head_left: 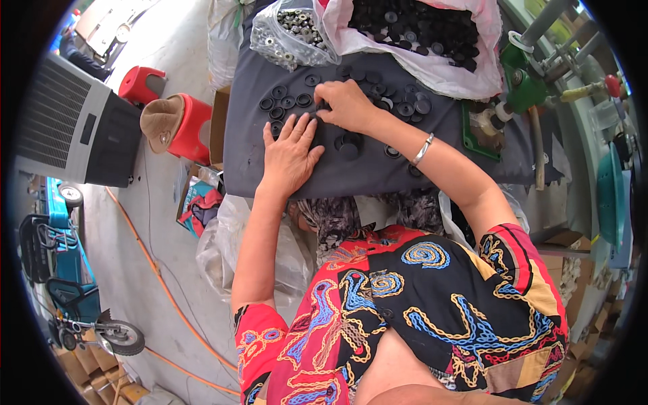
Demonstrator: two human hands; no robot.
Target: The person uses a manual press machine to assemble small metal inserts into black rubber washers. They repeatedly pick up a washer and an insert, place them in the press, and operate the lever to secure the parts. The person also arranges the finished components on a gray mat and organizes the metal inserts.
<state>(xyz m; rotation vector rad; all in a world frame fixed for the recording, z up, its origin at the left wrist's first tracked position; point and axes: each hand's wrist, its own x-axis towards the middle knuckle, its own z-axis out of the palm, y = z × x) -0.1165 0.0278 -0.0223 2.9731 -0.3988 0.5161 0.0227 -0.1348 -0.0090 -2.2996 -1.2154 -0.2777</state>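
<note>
I count two hands, left hand and right hand, two plastic bags at twelve o'clock, and two red stools at ten o'clock.

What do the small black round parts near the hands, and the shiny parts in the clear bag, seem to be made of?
Black round parts: probably rubber or plastic, with a matte, dull black look. Parts in the clear bag: likely metal, silvery with bright glints. Bracelet on the right wrist: metal, polished.

Workshop: bagged black caps, green press

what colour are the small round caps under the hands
Black caps, on the dark grey table; head view.
</note>
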